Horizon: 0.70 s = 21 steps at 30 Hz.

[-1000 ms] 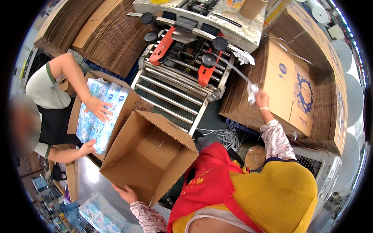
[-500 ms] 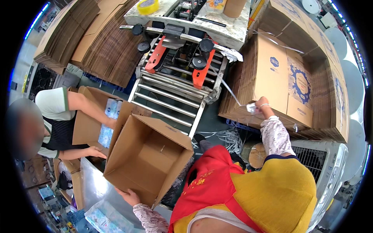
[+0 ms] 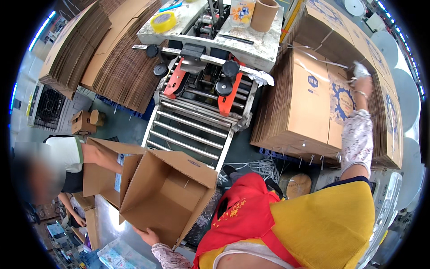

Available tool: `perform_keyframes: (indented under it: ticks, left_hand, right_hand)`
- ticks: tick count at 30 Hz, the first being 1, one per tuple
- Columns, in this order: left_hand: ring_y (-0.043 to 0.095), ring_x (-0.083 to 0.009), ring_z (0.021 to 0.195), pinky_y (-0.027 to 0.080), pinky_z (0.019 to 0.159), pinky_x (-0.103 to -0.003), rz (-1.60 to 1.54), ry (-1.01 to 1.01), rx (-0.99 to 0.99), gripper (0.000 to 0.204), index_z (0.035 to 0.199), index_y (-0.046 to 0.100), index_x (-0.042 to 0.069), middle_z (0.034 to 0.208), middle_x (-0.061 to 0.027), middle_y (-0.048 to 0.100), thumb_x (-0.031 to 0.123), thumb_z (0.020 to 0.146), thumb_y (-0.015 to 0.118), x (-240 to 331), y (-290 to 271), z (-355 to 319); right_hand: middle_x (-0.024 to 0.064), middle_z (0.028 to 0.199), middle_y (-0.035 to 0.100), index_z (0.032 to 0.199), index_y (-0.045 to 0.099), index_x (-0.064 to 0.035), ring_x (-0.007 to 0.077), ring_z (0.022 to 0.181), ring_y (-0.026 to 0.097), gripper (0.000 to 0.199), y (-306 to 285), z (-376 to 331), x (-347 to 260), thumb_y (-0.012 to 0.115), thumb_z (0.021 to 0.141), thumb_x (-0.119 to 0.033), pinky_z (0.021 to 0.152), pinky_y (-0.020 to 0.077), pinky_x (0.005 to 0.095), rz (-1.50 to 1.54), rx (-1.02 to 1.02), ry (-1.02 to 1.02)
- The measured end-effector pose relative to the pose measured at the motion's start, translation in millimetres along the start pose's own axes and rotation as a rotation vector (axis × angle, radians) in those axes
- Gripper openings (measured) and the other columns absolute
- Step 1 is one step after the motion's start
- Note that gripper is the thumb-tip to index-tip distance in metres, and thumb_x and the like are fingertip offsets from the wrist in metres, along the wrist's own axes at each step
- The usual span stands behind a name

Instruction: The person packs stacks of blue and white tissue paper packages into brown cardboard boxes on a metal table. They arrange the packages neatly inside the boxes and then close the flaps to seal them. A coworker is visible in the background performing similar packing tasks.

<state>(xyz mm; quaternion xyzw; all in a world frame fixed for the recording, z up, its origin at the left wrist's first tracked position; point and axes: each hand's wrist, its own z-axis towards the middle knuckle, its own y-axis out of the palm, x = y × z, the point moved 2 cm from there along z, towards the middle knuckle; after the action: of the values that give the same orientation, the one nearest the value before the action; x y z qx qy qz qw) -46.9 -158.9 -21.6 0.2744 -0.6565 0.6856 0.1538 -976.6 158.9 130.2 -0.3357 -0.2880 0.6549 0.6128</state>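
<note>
While the left hand (image 3: 147, 235) clamps the open box's (image 3: 168, 204) lower edge, the right hand (image 3: 362, 83) pinches white scrap (image 3: 359, 69).

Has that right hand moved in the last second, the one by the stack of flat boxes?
Yes. The right hand has reached farther up and across the stack of flat cartons, away from the roller conveyor.

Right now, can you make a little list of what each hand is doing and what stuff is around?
left hand: holds the lower edge of the open cardboard box
right hand: raised over the stack of flat cartons, holding a crumpled white scrap
box contents: looks empty
ahead: roller conveyor leading into a taping machine
on machine top: yellow tape roll
far left: another person's arm reaching into a second box
</note>
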Motion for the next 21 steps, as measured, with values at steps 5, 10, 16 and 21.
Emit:
perform_keyframes:
  ticks: [5,10,16,21]
  left_hand:
    - [0.040,-0.0324,0.125,0.030,0.103,-0.035,0.008,0.043,0.039,0.072,0.143,0.018,0.009,0.138,-0.0206,0.036,-0.007,0.079,0.046,-16,1,-4]
    - [0.041,-0.0321,0.124,0.030,0.103,-0.035,0.058,-0.075,0.052,0.072,0.142,0.019,0.007,0.136,-0.0207,0.039,-0.007,0.078,0.047,14,-1,-12]
    - [0.037,-0.0320,0.127,0.028,0.105,-0.035,-0.067,-0.051,0.048,0.070,0.141,0.019,0.003,0.138,-0.0209,0.034,-0.009,0.078,0.046,2,10,-13]
    - [0.035,-0.0308,0.128,0.026,0.106,-0.035,-0.017,-0.070,0.035,0.072,0.141,0.017,0.003,0.139,-0.0208,0.032,-0.011,0.076,0.045,-7,11,-3]
  right_hand:
    - [0.0272,0.101,0.059,0.120,0.046,0.0080,0.0388,0.093,0.059,0.048,96,-99,-187,0.051,0.084,-0.023,0.081,0.0470,0.0447,0.205,-0.514,-0.370]
    - [0.0139,0.113,0.059,0.121,0.051,-0.0093,0.0322,0.100,0.057,0.042,174,-145,-271,0.046,0.088,-0.034,0.086,0.0432,0.0463,1.376,-1.214,0.343]
    - [0.0052,0.116,0.055,0.140,0.030,-0.0109,0.0185,0.099,0.054,0.053,127,-158,-262,0.044,0.088,-0.012,0.088,0.0408,0.0347,1.726,-1.401,0.315]
    - [0.0081,0.089,0.064,0.126,0.041,-0.0019,0.0155,0.080,0.063,0.040,156,-146,-250,0.051,0.087,-0.002,0.073,0.0512,0.0260,1.401,-1.130,-0.082]
